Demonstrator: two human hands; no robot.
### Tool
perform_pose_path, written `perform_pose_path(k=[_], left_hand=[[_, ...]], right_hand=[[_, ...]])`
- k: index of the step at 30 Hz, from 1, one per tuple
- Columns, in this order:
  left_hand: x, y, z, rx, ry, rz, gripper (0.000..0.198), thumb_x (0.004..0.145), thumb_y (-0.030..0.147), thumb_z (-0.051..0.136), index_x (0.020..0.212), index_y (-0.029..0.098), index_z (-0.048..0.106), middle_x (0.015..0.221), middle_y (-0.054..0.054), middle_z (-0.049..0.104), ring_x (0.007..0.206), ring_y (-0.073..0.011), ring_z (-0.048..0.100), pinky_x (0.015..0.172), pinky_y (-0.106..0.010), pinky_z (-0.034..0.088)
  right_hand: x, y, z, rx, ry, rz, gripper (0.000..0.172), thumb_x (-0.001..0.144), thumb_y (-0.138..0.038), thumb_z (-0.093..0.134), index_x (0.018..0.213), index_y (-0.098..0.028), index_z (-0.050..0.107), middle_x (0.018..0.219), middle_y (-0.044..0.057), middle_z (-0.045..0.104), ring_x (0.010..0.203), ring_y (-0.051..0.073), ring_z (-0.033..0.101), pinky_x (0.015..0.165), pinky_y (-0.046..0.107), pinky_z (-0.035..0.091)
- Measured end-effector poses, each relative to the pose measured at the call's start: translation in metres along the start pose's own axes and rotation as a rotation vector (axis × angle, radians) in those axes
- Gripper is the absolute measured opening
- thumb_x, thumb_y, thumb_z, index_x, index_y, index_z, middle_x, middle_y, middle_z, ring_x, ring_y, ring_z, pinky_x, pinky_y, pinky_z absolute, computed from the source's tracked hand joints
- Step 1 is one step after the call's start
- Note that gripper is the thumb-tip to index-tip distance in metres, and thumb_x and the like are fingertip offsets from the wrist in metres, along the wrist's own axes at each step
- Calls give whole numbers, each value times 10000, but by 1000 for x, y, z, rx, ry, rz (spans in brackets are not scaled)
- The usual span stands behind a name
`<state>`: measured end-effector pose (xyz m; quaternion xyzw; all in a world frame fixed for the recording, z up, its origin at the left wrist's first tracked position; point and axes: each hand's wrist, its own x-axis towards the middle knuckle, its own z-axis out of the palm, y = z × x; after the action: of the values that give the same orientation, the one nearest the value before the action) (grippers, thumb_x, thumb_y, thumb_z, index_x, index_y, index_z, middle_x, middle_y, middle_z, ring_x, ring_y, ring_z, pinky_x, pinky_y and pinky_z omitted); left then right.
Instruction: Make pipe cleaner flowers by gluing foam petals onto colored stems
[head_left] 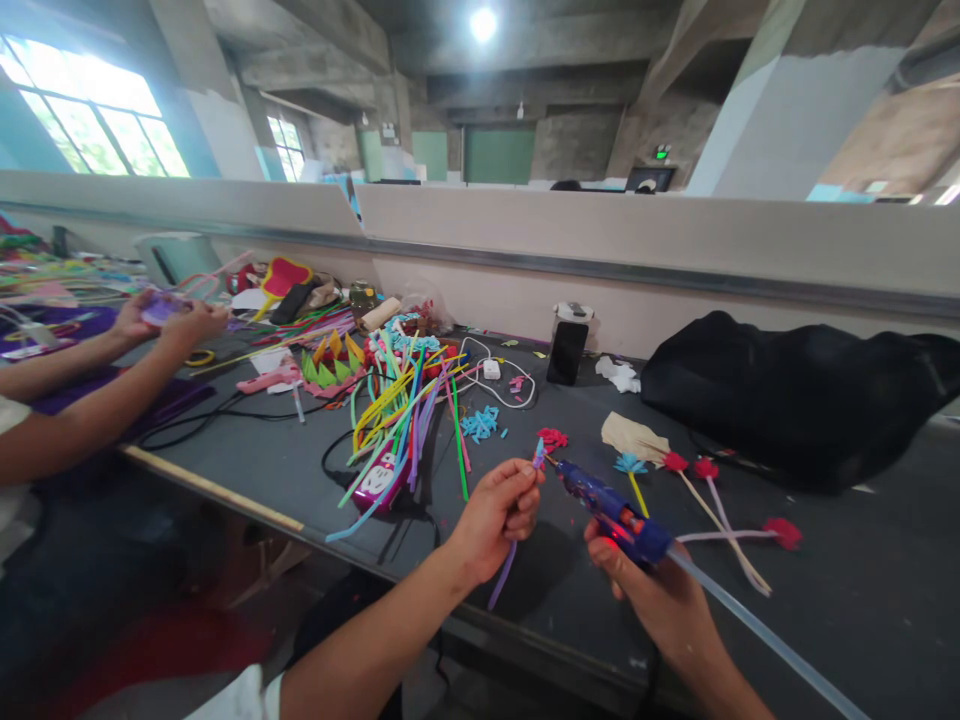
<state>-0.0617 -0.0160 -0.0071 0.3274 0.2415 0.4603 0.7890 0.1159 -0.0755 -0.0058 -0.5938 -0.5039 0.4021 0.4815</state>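
My left hand point(504, 515) pinches a purple pipe cleaner point(502, 577), its tail hanging below my fist. Small blue petals point(540, 449) show at its upper end. In my right hand point(652, 590) is a blue glue gun point(615, 505), fingers wrapped round its handle, with a long clear glue stick point(772, 635) running out of the back. The gun's nozzle points at the petals, very near or touching; I cannot tell which. Beyond my hands lie a pile of short blue pieces point(482, 424) and a pile of red pieces point(553, 438).
Finished-looking pipe-cleaner flowers, one a blue flower point(631, 464), lie at right before a black bag point(795, 390). A phone point(568, 352) leans upright at the back. Left are many coloured pipe cleaners point(405, 400), a power strip point(381, 484), a pink glue gun point(270, 378) and a co-worker's hands point(184, 318).
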Motion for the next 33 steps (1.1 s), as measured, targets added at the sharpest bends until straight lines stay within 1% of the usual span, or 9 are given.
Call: perform_pose_path(k=[4, 8, 10, 17, 19, 25, 33], left_hand=[[1, -1, -1, 0, -11, 6, 175, 832, 313, 608, 821, 152, 541, 546, 81, 348, 393, -14, 171, 385, -173, 100], [1, -1, -1, -8, -14, 6, 181, 824, 316, 619, 822, 151, 545, 544, 82, 352, 390, -13, 180, 382, -169, 106], [1, -1, 0, -10, -9, 7, 181, 818, 314, 624, 816, 151, 547, 539, 82, 351, 388, -14, 184, 380, -169, 104], [1, 0, 0, -13, -5, -6, 174, 815, 306, 626, 806, 151, 548, 530, 83, 353, 384, -14, 180, 378, -166, 101], [1, 0, 0, -13, -6, -7, 176, 812, 308, 629, 806, 151, 548, 528, 84, 351, 384, -14, 179, 378, -167, 101], [0, 0, 0, -12, -3, 1, 171, 810, 301, 630, 809, 153, 544, 528, 84, 352, 385, -14, 174, 380, -170, 98], [1, 0, 0, -1, -10, -3, 163, 825, 297, 612, 813, 149, 544, 532, 82, 345, 389, -16, 185, 382, -172, 100]], right_hand=[[1, -2, 0, -7, 31, 39, 431, 567, -545, 751, 729, -146, 729, 608, 38, 661, 452, 118, 503, 438, 239, 426], [2, -2, -1, -81, 83, 21, 432, 548, -562, 745, 690, -154, 724, 495, 7, 589, 422, 116, 473, 412, 232, 388], [3, -1, -1, -111, 80, 10, 422, 559, -561, 742, 687, -159, 720, 458, -5, 553, 422, 121, 469, 408, 232, 376], [4, 0, 0, -121, 101, -3, 405, 562, -551, 747, 638, -157, 690, 451, -11, 535, 444, 129, 482, 447, 244, 405], [3, -2, 1, -111, 92, 1, 392, 563, -543, 746, 625, -160, 684, 440, -16, 524, 438, 126, 474, 442, 243, 402], [2, -6, 2, -87, 128, -1, 361, 546, -510, 754, 588, -161, 673, 418, -26, 494, 405, 110, 435, 406, 237, 375], [2, -5, 3, -97, 139, 26, 373, 525, -523, 749, 551, -163, 654, 430, -11, 517, 425, 117, 443, 422, 244, 377]])
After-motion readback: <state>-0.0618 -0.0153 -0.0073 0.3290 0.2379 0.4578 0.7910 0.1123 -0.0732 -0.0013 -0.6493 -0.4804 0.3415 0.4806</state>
